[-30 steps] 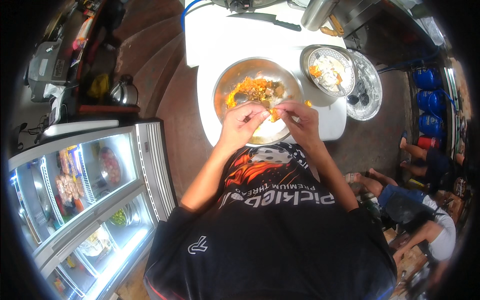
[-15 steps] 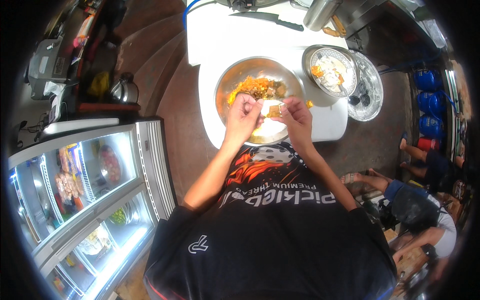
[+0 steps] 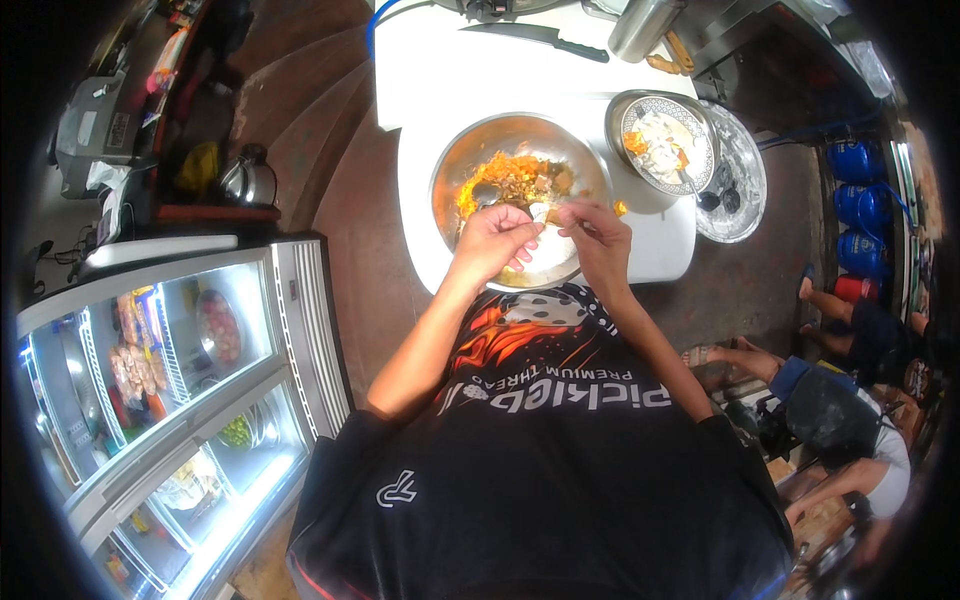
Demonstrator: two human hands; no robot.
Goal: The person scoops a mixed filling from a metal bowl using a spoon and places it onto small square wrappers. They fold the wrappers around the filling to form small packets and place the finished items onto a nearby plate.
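Over the near part of a wide metal mixing bowl, both my hands pinch a small bouillon cube in its wrapper. The fingers of my left hand are closed on its left side, and my right hand grips the other side with thumb and fingertips. The cube is mostly hidden by the fingers; a pale scrap of wrapper shows between them. Inside the bowl lie orange shreds, darker brown seasoning and a few brown lumps. A dark, round spoon head rests among them, just beyond my left fingers.
Right of the bowl, a patterned plate of creamy food sits in a metal basin, beside a larger silver tray. A black knife and a metal canister lie farther back. At left stands a lit glass-front fridge; a person is at lower right.
My hands have drawn together and turned, so the brown square and yellowish wrapper seen between them are now mostly covered. The dark spoon head has come into view beyond my left hand.
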